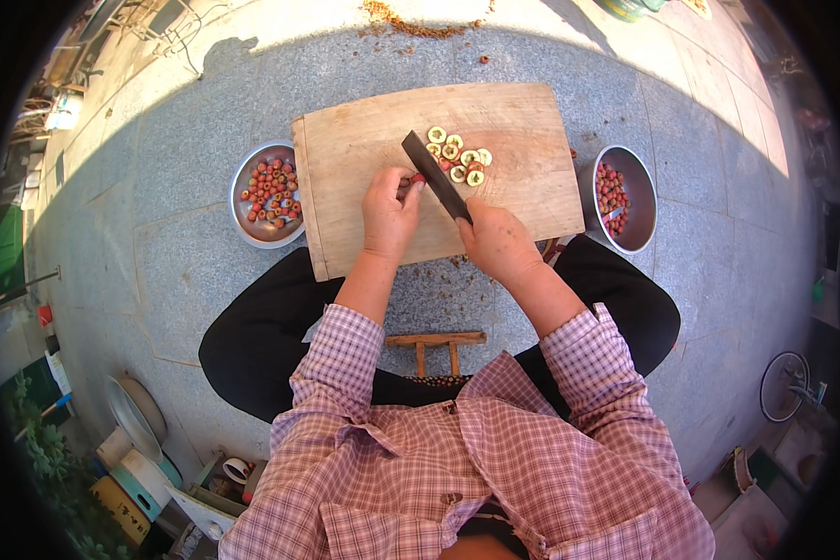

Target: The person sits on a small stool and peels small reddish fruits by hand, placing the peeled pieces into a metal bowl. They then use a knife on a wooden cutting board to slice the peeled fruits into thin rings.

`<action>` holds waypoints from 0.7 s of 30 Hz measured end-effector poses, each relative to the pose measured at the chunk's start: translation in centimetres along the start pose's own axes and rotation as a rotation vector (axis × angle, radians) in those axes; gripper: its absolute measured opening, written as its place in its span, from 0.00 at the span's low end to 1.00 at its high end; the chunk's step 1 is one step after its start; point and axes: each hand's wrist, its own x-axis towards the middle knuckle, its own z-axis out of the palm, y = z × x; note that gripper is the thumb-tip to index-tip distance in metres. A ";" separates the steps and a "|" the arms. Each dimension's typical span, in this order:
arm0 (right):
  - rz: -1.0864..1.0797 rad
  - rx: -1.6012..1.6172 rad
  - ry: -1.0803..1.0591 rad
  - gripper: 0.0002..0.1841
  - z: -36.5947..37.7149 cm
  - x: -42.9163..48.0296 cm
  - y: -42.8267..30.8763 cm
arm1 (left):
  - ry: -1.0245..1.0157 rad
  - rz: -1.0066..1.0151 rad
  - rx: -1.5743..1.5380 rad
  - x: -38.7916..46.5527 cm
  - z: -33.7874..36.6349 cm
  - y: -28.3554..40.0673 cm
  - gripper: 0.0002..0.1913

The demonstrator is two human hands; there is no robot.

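Note:
My left hand (392,213) pinches a small red fruit (418,179) on the wooden cutting board (364,133). In my right hand (498,238) is the handle of a knife, its broad dark blade (434,171) slanting up and left, close beside that fruit. Just right of the blade lie several cut fruit slices (470,158), pale with red rims and hollow centres. A metal bowl (236,210) with whole-looking red fruits stands at the board's left. On the right, a deeper metal bowl (644,199) holds more red fruits and a small light-coloured utensil, its kind unclear.
Fruit scraps (409,26) lie on the paving beyond the board, near a lone red fruit (484,59). Smaller bits are scattered below the board. A wooden stool part (435,339) shows between the knees. Basins (136,413) and boxes stand at lower left, a wheel (784,386) at lower right.

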 end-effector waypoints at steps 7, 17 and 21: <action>-0.015 -0.019 -0.017 0.10 -0.5 -0.7 -0.3 | 0.026 -0.037 -0.066 -0.1 -0.4 -0.9 0.04; -0.031 -0.125 -0.057 0.08 -0.9 -1.5 -1.0 | 0.071 0.043 -0.009 0.0 -0.2 -0.2 0.06; -0.026 -0.162 -0.078 0.08 -1.0 -1.0 -1.4 | 0.083 0.060 -0.004 0.1 -0.2 -0.2 0.07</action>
